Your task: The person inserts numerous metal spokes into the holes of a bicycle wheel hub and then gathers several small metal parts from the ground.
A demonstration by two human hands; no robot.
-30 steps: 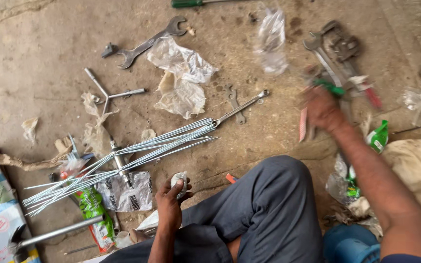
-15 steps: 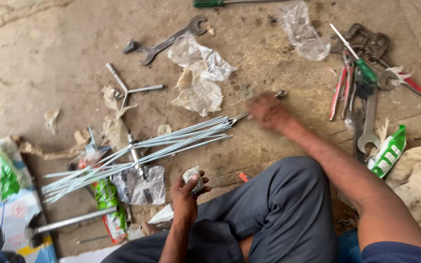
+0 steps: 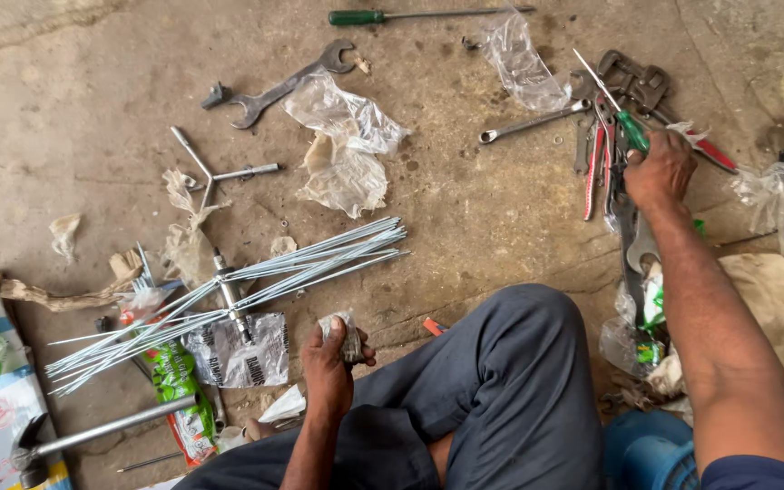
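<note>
Right hand: the right hand [image 3: 660,170] is curled around a green-handled screwdriver [image 3: 613,110], its thin blade pointing up-left, over the pile of tools [image 3: 630,82].
Left hand: the left hand [image 3: 328,360] is closed on a small crumpled packet [image 3: 347,332], by the knee.
Hard to see: the packet's contents.
Nearby: a bundle of thin metal rods [image 3: 256,283] lies on the floor [image 3: 74,82].

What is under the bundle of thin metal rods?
The rods lie across a crumpled plastic bag, a green packet and a metal bar, with bare concrete floor under the far ends. What the bag holds cannot be seen.
</note>
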